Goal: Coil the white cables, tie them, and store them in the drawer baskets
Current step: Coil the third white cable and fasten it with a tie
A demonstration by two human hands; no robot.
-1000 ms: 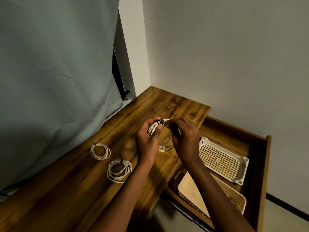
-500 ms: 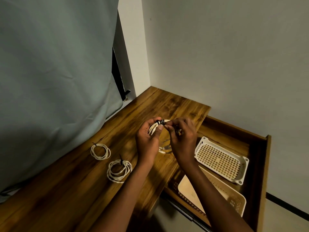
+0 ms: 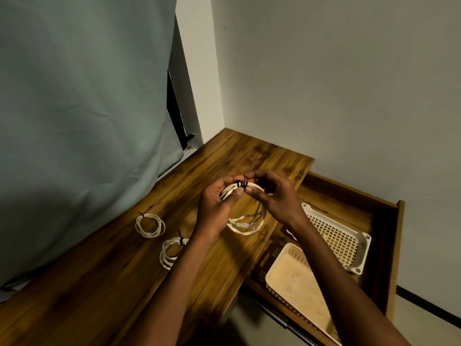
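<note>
Above the wooden desk [image 3: 104,278], your left hand [image 3: 216,208] and right hand [image 3: 275,196] pinch a coiled white cable [image 3: 245,227] at its black tie [image 3: 241,184], which looks nearly wound. The loop hangs upright, its long axis vertical, plug ends lowest. Two tied coils [image 3: 150,225] [image 3: 171,253] lie on the desk. Both drawer baskets [image 3: 359,260] [image 3: 291,253] hold no cables yet; storing remains.

A plain room in a home, by the look of it: a wooden desk [image 3: 154,265] sits in the corner between bare painted walls [image 3: 336,83], a pale curtain [image 3: 74,108] along its left edge.
</note>
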